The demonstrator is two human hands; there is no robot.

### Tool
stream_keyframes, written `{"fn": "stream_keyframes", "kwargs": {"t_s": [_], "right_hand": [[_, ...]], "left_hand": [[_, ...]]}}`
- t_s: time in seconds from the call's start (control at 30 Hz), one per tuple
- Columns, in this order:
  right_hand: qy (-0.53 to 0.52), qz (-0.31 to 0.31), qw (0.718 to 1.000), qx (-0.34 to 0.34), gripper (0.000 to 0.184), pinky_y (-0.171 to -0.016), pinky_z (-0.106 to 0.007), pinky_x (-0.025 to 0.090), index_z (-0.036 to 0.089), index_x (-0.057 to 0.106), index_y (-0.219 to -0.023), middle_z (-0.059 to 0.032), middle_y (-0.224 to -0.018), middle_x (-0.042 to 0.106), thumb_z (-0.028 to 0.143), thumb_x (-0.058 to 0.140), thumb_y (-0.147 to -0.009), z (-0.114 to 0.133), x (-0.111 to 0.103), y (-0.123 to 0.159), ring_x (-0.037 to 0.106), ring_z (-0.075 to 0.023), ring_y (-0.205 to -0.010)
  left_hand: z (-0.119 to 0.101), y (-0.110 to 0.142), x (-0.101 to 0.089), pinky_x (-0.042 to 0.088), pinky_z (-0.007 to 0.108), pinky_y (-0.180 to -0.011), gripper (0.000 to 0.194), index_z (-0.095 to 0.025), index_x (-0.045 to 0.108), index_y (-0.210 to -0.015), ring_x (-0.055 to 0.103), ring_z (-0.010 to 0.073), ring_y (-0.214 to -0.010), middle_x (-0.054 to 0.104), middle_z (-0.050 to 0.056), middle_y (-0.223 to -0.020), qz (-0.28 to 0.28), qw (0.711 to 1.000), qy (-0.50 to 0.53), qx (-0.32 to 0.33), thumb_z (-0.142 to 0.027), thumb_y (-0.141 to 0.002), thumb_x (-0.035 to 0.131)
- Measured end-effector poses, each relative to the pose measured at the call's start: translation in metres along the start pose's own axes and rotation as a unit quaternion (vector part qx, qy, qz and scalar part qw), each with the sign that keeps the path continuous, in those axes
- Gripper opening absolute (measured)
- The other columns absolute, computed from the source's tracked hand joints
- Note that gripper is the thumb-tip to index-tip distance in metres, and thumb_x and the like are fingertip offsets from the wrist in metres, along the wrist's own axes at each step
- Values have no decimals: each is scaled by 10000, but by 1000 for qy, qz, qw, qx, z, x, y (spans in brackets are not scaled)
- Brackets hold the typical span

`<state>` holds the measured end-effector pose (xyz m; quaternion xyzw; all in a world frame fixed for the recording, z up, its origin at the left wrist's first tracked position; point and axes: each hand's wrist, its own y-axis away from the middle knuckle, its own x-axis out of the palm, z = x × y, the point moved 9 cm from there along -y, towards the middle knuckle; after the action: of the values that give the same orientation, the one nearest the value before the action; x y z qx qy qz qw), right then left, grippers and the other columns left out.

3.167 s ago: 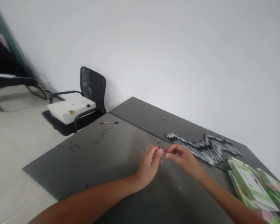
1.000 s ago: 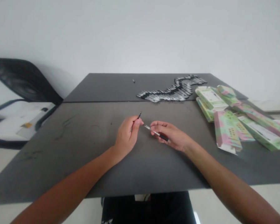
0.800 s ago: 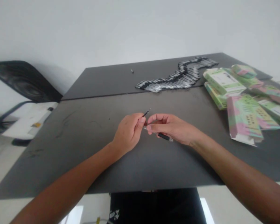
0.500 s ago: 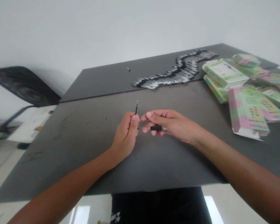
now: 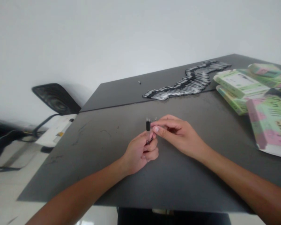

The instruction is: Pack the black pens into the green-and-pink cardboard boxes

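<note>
In front of me, my left hand (image 5: 140,153) is closed around a clear pen barrel (image 5: 148,126) with a black grip, which stands roughly upright. My right hand (image 5: 180,132) meets it from the right, its thumb and index finger pinched together beside the barrel. A thin pen refill (image 5: 155,118) with a small pale tip pokes up at those fingertips; most of it is hidden by the fingers. Beyond both hands, a long winding row of clear and black pens (image 5: 178,89) lies on the table.
Green and pink cardboard boxes (image 5: 271,122) are heaped on the right side of the dark table (image 5: 107,181). One small piece (image 5: 139,82) lies alone near the back edge. A black mesh chair (image 5: 56,97) stands beyond the left edge, close to the wall.
The pen barrel has passed from my right hand into my left and is now upright. The refill, earlier in my left hand, now shows at my right fingertips. The camera view has shifted.
</note>
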<state>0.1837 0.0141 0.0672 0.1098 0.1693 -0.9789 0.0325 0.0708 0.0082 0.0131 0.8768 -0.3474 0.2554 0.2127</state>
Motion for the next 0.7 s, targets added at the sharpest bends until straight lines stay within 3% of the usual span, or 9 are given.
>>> {"fn": "stream_keyframes", "kwargs": {"t_s": [0.07, 0.13, 0.23, 0.37, 0.53, 0.7], "right_hand": [[3, -53, 998, 32, 314, -627, -287, 446, 256, 776, -1005, -2, -844, 653, 542, 821, -883, -11, -8, 1, 552, -138, -705], [-5, -68, 996, 63, 406, -584, -279, 412, 254, 730, -1071, 28, -781, 603, 569, 850, -844, -21, -9, 2, 512, -128, -654], [-10, -22, 998, 51, 364, -683, -299, 485, 275, 760, -1192, -6, -904, 708, 547, 742, -951, -21, 0, 1, 619, -153, -765], [-26, 26, 999, -18, 247, -921, -336, 534, 292, 852, -987, -35, -1048, 793, 469, 681, -1015, 3, 6, 0, 709, -192, -1005], [-25, 17, 1000, -8, 293, -872, -344, 548, 289, 851, -901, -31, -992, 811, 533, 710, -982, 14, 0, -1, 730, -207, -939], [-34, -2, 998, 56, 331, -794, -346, 532, 266, 828, -947, -25, -908, 814, 568, 697, -976, 1, -7, 0, 715, -214, -853]], "left_hand": [[-2, 0, 1, 234, 210, -456, 305, -217, 490, -856, 104, 71, -388, 231, -137, -513, 14, 1000, 6, -2, -324, -1133, 422], [-5, 1, 4, 240, 207, -457, 314, -216, 502, -866, 95, 73, -387, 222, -138, -510, 27, 1000, 8, -5, -329, -1142, 402], [-7, 2, 7, 226, 197, -449, 316, -216, 508, -868, 78, 70, -385, 219, -139, -508, 51, 999, 8, -6, -358, -1139, 427], [-7, 4, 10, 194, 187, -434, 324, -213, 510, -854, 89, 64, -381, 225, -138, -509, 72, 997, -1, -11, -406, -1114, 508], [-8, 4, 14, 190, 183, -435, 312, -200, 553, -876, 97, 57, -380, 223, -138, -511, 91, 996, -19, -8, -419, -1098, 546], [-6, 4, 13, 175, 190, -432, 316, -192, 592, -925, 89, 61, -383, 219, -137, -518, 93, 995, -21, -15, -450, -1097, 530]]}}
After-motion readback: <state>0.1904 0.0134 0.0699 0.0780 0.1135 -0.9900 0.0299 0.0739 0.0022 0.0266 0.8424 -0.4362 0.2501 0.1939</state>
